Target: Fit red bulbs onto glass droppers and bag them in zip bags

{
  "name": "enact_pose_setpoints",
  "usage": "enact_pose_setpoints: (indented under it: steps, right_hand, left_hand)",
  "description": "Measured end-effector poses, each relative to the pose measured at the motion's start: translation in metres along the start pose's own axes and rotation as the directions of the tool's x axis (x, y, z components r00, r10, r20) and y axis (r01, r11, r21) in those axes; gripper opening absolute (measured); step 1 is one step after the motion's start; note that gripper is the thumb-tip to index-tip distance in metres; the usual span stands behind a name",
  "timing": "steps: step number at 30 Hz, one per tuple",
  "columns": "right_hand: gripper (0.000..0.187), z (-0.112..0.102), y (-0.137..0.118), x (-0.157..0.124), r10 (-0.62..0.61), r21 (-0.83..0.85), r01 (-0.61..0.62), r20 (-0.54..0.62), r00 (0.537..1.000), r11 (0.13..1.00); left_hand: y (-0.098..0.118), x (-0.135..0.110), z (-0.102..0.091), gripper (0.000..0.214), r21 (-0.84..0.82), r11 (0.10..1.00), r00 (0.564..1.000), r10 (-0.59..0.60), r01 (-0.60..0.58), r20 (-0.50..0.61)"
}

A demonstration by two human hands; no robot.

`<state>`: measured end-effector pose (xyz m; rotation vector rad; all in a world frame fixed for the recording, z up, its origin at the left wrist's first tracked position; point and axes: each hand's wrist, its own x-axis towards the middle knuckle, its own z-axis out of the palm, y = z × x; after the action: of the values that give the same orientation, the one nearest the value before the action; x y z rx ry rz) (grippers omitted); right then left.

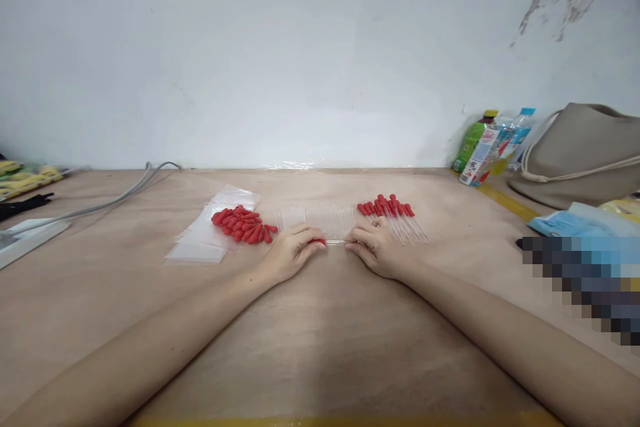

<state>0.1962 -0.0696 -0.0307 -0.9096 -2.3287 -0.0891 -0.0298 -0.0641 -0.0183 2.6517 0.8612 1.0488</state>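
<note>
My left hand (290,253) pinches a red rubber dropper bulb (319,241) between thumb and fingers. From the right, my right hand (379,250) grips a thin clear dropper tube (336,242), which lies level between the hands with one end at the bulb. How deep the tube sits in the bulb is hidden by my fingers. Behind both hands lies a row of clear tubes (333,217). A heap of loose red bulbs (243,225) rests to the left, partly on clear plastic bags (197,243). Beyond my right hand are several droppers (395,207) with red bulbs fitted.
Drink bottles (483,147) and a grey-beige drawstring bag (580,153) stand at the back right by the wall. A blue packet (575,223) lies in front of the bag. On the left, a grey cable (120,197) runs to a white power strip (33,240).
</note>
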Motion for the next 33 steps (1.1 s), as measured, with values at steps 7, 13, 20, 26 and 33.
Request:
enact_pose_setpoints:
  steps: [7, 13, 20, 26, 33]
  right_hand:
    - [0.017, 0.001, 0.002, -0.001, -0.004, -0.047, 0.003, -0.036, 0.999, 0.999]
    - [0.018, 0.002, -0.001, -0.002, -0.067, -0.113, 0.056, -0.096, 0.993, 0.992]
    - [0.021, 0.004, -0.007, 0.0, -0.126, -0.16, 0.106, -0.116, 0.985, 0.981]
    - [0.014, 0.005, -0.006, 0.004, -0.201, -0.177, 0.171, -0.165, 0.966, 0.969]
    - [0.016, 0.008, -0.003, 0.004, -0.236, -0.098, 0.221, -0.186, 0.954, 0.97]
  left_hand:
    - [0.001, -0.002, 0.001, 0.016, 0.013, 1.0, 0.997, -0.027, 0.026, 0.078]
    - [-0.001, -0.002, 0.004, 0.017, 0.042, 0.999, 0.999, -0.011, 0.008, 0.053]
    - [0.0, -0.002, 0.005, 0.016, 0.07, 0.997, 0.999, 0.032, -0.033, 0.018]
    - [-0.011, 0.0, 0.005, 0.016, 0.127, 0.982, 0.986, 0.151, -0.14, -0.078]
    - [-0.011, 0.001, 0.004, 0.014, 0.17, 0.972, 0.977, 0.184, -0.165, -0.103]
